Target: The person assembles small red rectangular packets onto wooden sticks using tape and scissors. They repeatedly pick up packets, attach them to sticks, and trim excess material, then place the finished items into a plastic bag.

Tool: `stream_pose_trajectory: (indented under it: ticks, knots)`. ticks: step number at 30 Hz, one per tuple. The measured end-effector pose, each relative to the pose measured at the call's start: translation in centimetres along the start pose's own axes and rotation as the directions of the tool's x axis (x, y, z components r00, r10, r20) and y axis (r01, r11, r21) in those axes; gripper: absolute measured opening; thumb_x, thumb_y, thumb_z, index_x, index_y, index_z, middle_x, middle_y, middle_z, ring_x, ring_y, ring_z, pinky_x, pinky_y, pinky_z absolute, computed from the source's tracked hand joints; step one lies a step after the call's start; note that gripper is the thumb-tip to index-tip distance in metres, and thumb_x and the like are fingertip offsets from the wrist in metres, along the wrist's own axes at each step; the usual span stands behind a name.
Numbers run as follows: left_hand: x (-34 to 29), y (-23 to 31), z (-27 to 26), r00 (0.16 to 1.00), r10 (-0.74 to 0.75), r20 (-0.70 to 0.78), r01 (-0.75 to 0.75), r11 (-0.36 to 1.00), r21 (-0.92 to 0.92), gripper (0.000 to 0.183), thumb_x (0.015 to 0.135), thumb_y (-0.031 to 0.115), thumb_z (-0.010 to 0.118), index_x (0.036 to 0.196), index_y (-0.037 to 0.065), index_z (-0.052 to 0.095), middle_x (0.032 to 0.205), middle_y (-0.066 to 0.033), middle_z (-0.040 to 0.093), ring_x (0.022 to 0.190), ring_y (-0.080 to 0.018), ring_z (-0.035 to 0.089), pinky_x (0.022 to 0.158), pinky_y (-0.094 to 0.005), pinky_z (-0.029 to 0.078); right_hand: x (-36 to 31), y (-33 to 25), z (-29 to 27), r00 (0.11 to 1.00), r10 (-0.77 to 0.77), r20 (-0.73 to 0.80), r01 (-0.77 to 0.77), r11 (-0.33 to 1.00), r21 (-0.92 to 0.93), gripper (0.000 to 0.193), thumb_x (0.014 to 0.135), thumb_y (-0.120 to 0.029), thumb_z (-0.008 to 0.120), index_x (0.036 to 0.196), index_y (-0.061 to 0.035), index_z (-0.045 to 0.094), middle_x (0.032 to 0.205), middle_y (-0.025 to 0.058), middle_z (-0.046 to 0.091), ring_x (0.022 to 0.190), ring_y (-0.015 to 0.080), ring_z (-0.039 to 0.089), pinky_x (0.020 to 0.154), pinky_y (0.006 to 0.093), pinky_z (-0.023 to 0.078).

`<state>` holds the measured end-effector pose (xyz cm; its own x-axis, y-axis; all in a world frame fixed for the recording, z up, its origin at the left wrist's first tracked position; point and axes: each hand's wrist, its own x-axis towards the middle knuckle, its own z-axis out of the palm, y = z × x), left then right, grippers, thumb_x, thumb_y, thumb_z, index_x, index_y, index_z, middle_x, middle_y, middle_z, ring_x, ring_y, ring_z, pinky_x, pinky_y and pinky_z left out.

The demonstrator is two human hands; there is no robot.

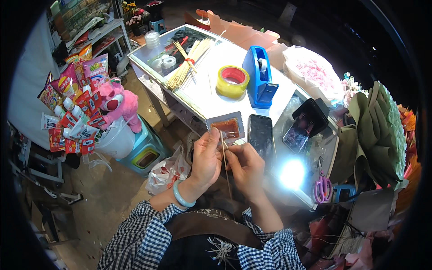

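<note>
A small flat snack packet [227,128] with reddish-brown contents is held upright over the table's near edge. My left hand [207,159] pinches its lower edge, thumb in front. Against that edge lies a thin wooden skewer [226,166], pointing down between my hands. My right hand [247,168] has thumb and fingers closed on the skewer just below the packet. Beyond the packet, a yellowish roll of tape [223,90] and a blue tape dispenser [258,76] sit on the white tabletop. A dark phone [260,130] lies right of the packet.
Tied skewers [191,63] lie at the table's far left. A phone [300,128] leans at right, near a bright light [292,173] and purple-handled scissors [322,186]. Wrapped bouquets [310,67] line the right side. Left stands a bucket [114,139] with a snack bouquet and pink plush [123,101].
</note>
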<state>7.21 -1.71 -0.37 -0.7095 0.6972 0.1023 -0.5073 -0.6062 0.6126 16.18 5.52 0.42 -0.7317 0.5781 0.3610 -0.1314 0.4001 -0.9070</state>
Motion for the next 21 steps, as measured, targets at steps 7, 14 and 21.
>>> stream_pose_trajectory:
  ticks: [7,14,21]
  knots:
    - [-0.4,-0.3,0.3,0.999,0.029,-0.034,-0.028,0.999,0.029,0.037,0.098,0.031,0.045,0.114,-0.001,0.055,0.106,-0.0109,0.064,0.092,-0.0168,0.063,0.078,-0.0281,0.052,-0.3,-0.1,0.1,0.996,0.090,-0.024,-0.087,0.989,0.116,0.004,0.086,0.002,0.060,0.088,0.0045,0.059,0.076,0.0071,0.056,0.059,0.0092,0.057,0.051,0.0231,0.045]
    - [-0.5,-0.6,0.2,1.000,0.015,-0.026,-0.015,1.000,0.014,0.035,0.098,0.029,0.045,0.113,-0.002,0.055,0.105,-0.0115,0.064,0.091,-0.0173,0.063,0.079,-0.0286,0.051,-0.1,0.1,0.0,0.997,0.068,-0.029,-0.063,0.989,0.135,0.003,0.086,0.002,0.059,0.088,0.0049,0.059,0.077,0.0063,0.056,0.060,0.0086,0.057,0.052,0.0225,0.045]
    - [-0.4,-1.1,-0.1,0.999,0.046,-0.029,-0.045,0.998,0.033,0.035,0.099,0.029,0.044,0.111,-0.002,0.055,0.103,-0.0118,0.064,0.090,-0.0168,0.064,0.079,-0.0282,0.051,-0.1,-0.2,0.0,0.998,0.055,-0.007,-0.053,0.992,0.114,0.003,0.088,0.002,0.058,0.091,0.0043,0.057,0.078,0.0066,0.063,0.059,0.0067,0.054,0.052,0.0202,0.044]
